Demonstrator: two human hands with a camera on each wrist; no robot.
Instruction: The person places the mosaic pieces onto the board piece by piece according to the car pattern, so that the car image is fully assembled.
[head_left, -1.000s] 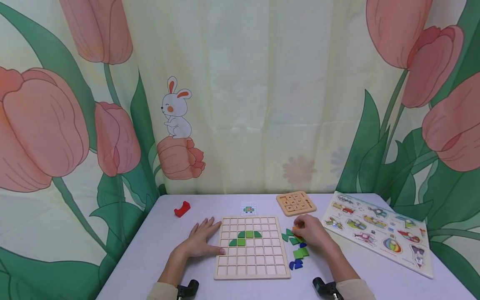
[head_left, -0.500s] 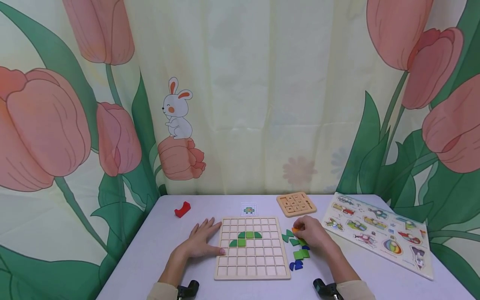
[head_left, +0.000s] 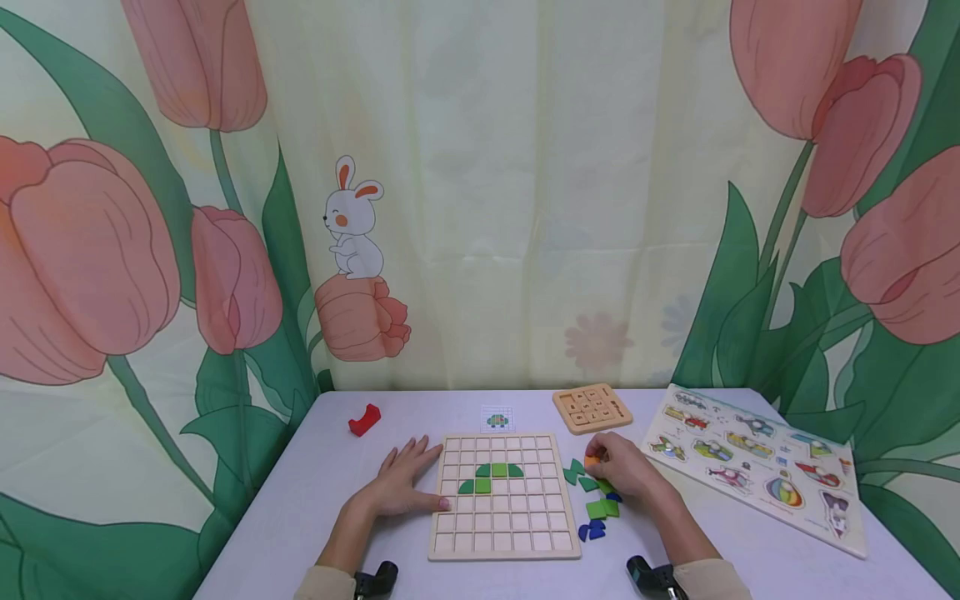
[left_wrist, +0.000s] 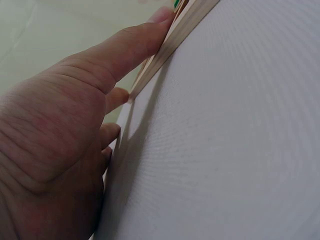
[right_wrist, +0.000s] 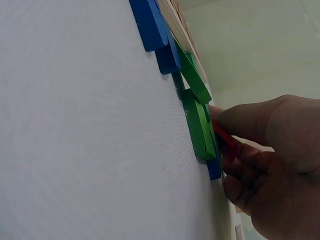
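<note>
Wooden tile board, far side of the table, right of centre: dark marks stand on its tiles and right border, too small to read.
Legible text: none in any view.

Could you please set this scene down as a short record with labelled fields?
Left hand: fingers spread, thumb on the left edge of the grid board
Right hand: thumb and fingers about an orange piece; whether gripped is unclear
On the grid: two light green squares, three dark green pieces with curved edges
Right of the grid: loose green pieces and blue pieces
Beyond the grid: picture card, small wooden tray
Far left: red block
Far right: picture board
</note>
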